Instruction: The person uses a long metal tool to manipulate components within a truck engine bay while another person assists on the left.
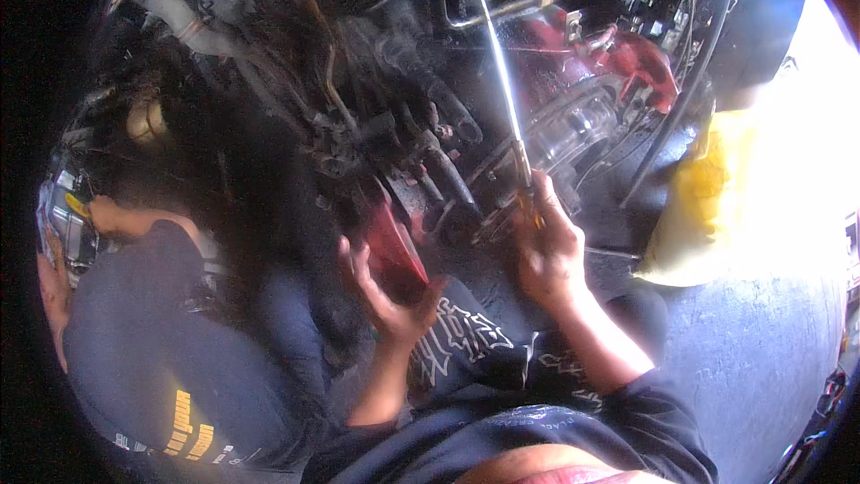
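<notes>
Lower left: bold yellow lettering [184, 421] and smaller white print [123, 441] on the co-worker's dark T-shirt [161, 332] | lower centre: large pale angular lettering [470, 332] on the wearer's black trousers [479, 370] | bottom centre: small faint line of print [587, 422] on the wearer's navy T-shirt [658, 430]

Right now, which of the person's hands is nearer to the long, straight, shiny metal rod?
Right. The right hand grips the lower end of the rod; the left hand is apart from it, lower and further left.
</notes>
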A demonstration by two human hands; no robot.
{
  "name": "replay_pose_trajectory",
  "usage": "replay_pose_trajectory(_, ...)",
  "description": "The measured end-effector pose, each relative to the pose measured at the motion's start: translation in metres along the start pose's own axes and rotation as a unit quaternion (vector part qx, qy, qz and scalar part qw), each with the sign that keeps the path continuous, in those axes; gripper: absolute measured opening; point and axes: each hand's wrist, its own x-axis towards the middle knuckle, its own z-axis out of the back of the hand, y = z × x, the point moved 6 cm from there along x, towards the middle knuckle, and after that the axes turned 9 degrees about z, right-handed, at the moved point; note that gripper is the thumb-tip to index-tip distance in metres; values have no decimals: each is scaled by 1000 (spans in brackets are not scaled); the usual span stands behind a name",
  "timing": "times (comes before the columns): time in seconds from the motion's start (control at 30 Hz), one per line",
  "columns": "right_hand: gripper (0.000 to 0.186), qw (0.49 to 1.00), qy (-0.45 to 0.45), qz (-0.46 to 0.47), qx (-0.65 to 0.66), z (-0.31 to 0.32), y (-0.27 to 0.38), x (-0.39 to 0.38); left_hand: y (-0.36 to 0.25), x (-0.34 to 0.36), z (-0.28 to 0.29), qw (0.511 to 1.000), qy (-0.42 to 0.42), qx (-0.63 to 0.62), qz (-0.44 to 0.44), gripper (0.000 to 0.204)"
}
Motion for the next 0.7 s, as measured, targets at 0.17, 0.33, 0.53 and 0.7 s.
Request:
replay_pose_trajectory(0.17,53,999,33,-16,-23,18,18,2,0,3,0,995,36,89,-13,89)
replay_pose_trajectory(0.33,55,996,20,11,-88,16,14,6,14,1,-10,999,44,8,14,70)
replay_pose_trajectory(0.53,54,992,10,-1,-128,5,-3,7,13,5,-24,998,36,-47,1,67)
replay_pose_trajectory(0.7,57,993,8,53,-109,-4,-4,-3,18,1,-20,996,-1,-94,5,64)
